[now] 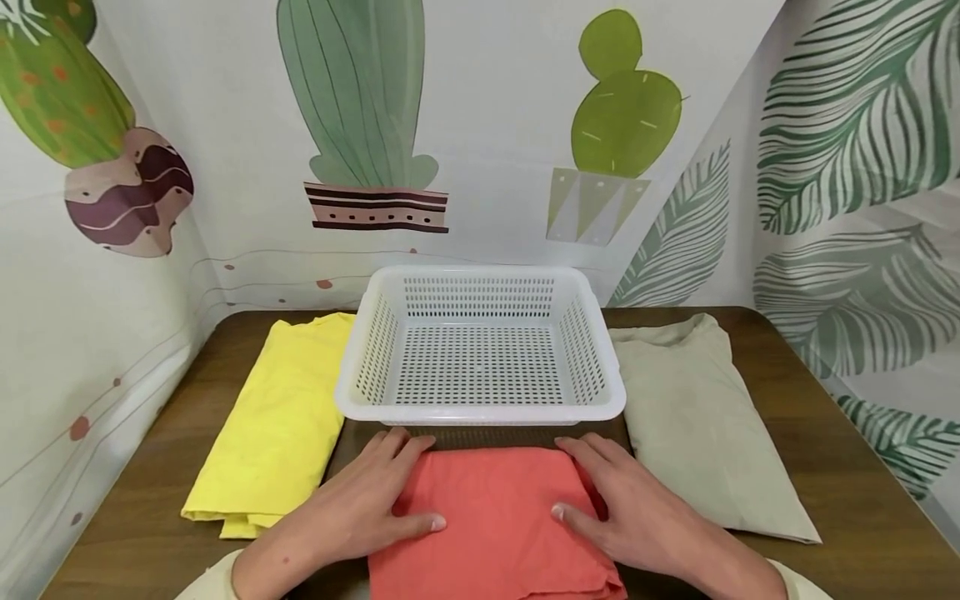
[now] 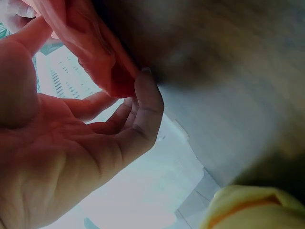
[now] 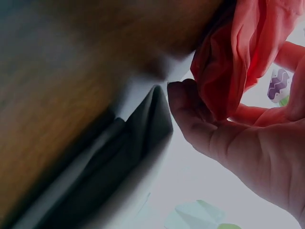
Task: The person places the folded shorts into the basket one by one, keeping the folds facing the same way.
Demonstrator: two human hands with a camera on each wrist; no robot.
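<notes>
A folded red cloth [image 1: 495,525], perhaps a garment, lies at the front middle of the table in the head view. At its left side, my left hand [image 1: 375,496] grips the edge, thumb on top. The left wrist view shows those curled fingers [image 2: 145,112] against the underside of the red fold [image 2: 90,47]. On the opposite side my right hand [image 1: 637,508] holds the cloth the same way, thumb above. In the right wrist view its bent fingers [image 3: 193,117] tuck under the hanging red edge [image 3: 226,62].
A white perforated plastic basket [image 1: 480,414] stands just beyond the red cloth. Left of it lies a folded yellow cloth [image 1: 281,417]; a folded grey-beige cloth [image 1: 697,425] lies to the right. The brown wooden table [image 1: 142,500] meets a cactus-patterned backdrop [image 1: 495,125] behind.
</notes>
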